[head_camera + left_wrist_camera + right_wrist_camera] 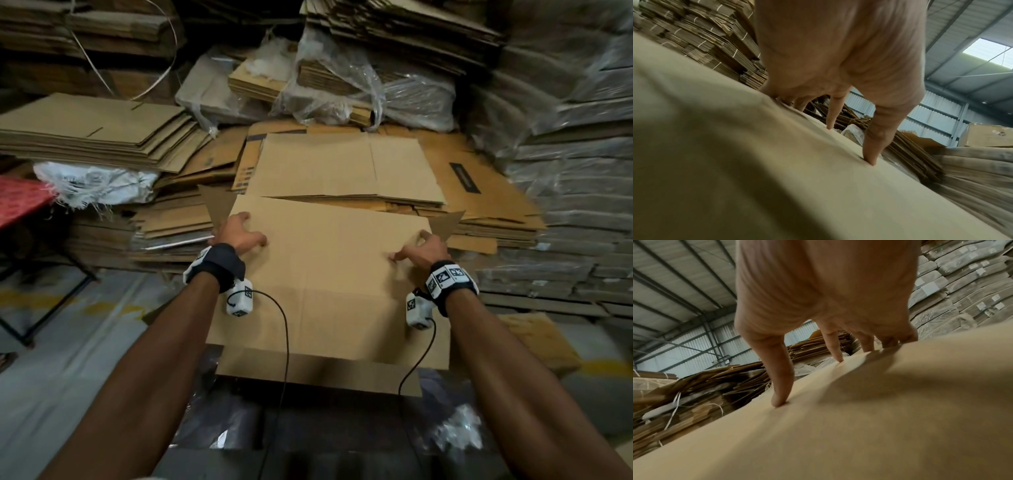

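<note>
**Flattened carton pressed down by both hands amid stacked cardboard**

The space ahead is crowded with cardboard. Directly beyond the flattened carton (pixel 329 274) a low pile of flattened cartons (pixel 342 168) is seen, with the far edge of the sheet close against it. A taller stack of folded boxes (pixel 96 133) is set at the left, above a white woven sack (pixel 96 185) and a red surface (pixel 20 202). Plastic-wrapped bundles (pixel 376 85) are heaped behind, and film-wrapped bales (pixel 565 205) are stacked along the right. Two triangular cardboard corners (pixel 215 205) are seen jutting out behind the sheet's far corners.

The flattened carton is laid out flat in front of the person, between both arms. What bears it is mostly hidden; only a dark surface with crumpled plastic (pixel 459 428) is seen below its near edge.

The left hand (pixel 239 233) is placed at the far left corner of the sheet, the right hand (pixel 424 250) at the far right corner. On each hand the fingers (pixel 871 155) are spread wide and fairly straight, and the tips are pressed onto the upper face of the carton, as is shown for the right fingers (pixel 781 395) too. Nothing is clasped. Whether the outermost fingers are hooked over the side edges cannot be told.
</note>
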A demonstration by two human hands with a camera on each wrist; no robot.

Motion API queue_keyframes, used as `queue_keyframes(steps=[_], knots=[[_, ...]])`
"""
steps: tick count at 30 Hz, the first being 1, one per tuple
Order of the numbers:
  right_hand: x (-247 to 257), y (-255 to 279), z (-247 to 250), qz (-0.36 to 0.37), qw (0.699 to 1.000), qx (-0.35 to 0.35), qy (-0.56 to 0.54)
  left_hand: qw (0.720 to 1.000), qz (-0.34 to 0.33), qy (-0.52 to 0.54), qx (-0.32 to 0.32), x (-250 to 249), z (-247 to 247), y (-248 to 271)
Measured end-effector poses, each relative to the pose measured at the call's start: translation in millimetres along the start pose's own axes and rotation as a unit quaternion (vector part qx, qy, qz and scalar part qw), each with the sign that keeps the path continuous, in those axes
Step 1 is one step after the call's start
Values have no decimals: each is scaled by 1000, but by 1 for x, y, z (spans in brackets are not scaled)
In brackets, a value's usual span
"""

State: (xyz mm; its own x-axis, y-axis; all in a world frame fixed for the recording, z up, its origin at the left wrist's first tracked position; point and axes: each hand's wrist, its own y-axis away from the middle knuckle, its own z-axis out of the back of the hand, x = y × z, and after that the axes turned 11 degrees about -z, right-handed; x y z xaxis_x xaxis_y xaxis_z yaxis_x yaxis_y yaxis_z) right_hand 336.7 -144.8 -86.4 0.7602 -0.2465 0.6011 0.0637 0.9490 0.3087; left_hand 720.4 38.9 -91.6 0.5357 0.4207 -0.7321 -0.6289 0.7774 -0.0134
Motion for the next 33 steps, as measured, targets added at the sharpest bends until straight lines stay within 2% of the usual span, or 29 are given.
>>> queue_keyframes(steps=[4, 8, 13, 16, 19, 22, 24, 27, 29, 30, 33], knots=[[9, -11, 11, 1, 1000, 15, -5, 1000, 0, 9, 5, -16, 5, -11], [0, -21, -4, -16, 999, 47, 8, 999, 9, 6, 41, -10, -9, -9], [-27, -23, -37, -19, 997, 69, 34, 994, 1, -58, 88, 24, -47, 13], [-53, -23, -60, -6, 998, 49, 29, 978, -15, -170, 121, 44, -67, 21], [-64, -16, -77, 22, 999, 10, 27, 954, -78, -264, 122, 43, -85, 31], [-62, -9, -90, 46, 998, 6, 47, 943, -200, -213, 160, 27, -97, 59], [-62, -5, -99, 66, 996, 3, 61, 912, -286, -204, 211, 22, -109, 91], [-62, 4, -116, 85, 992, -5, 97, 825, -388, -322, 256, 30, -133, 136], [-59, 10, -127, 98, 986, -8, 132, 776, -411, -403, 259, 40, -146, 152], [-58, 14, -132, 105, 983, -7, 148, 766, -411, -426, 251, 45, -150, 156], [-55, 25, -149, 121, 976, 9, 182, 765, -403, -450, 224, 58, -143, 161]])
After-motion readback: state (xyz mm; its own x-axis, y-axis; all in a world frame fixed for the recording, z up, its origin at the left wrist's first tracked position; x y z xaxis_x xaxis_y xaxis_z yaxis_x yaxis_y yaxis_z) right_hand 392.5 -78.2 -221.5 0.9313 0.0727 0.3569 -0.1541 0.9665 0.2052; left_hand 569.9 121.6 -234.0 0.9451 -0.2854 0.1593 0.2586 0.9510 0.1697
